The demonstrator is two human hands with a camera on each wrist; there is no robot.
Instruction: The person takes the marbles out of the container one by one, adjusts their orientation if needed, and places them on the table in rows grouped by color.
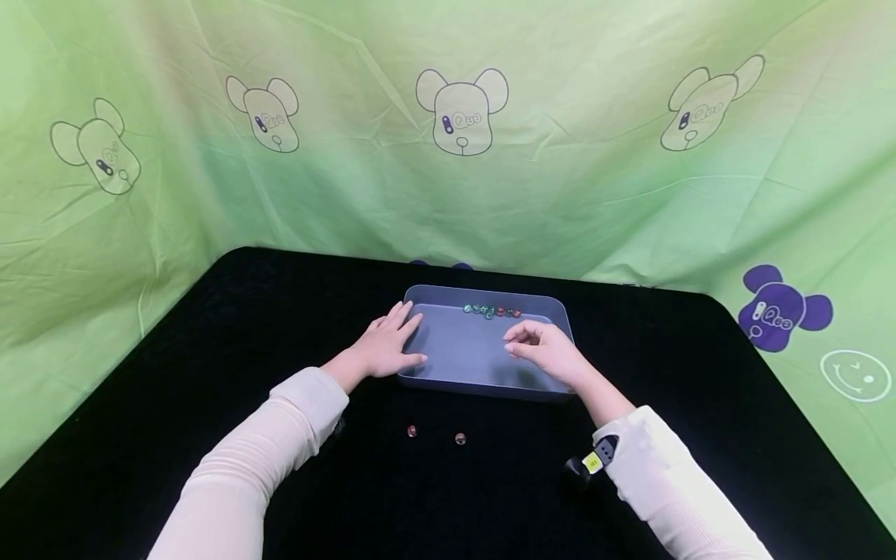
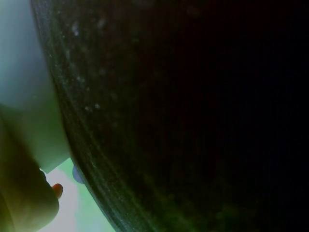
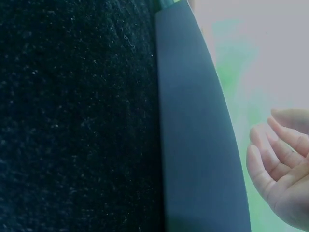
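A shallow grey-blue tray (image 1: pixel 458 346) lies on the black cloth. My left hand (image 1: pixel 385 346) rests at its left rim, fingers spread, with the thumb reaching over the front left corner. Above the tray's right side is my right hand (image 1: pixel 546 350), its fingers loosely bent and the thumb apart from the index finger; nothing shows between them. Several green marbles (image 1: pixel 488 315) and a few red marbles (image 1: pixel 500 311) are lined up along the tray's back wall. In the right wrist view the bent fingers (image 3: pixel 263 171) appear beyond the tray's side wall (image 3: pixel 198 135).
In front of the tray, a red marble (image 1: pixel 411 431) and a brownish marble (image 1: pixel 460 439) lie on the black tablecloth (image 1: pixel 434 498). A black device with a yellow label (image 1: pixel 592 463) sits by the right cuff. Green printed curtains (image 1: pixel 350 194) enclose the table's back and sides.
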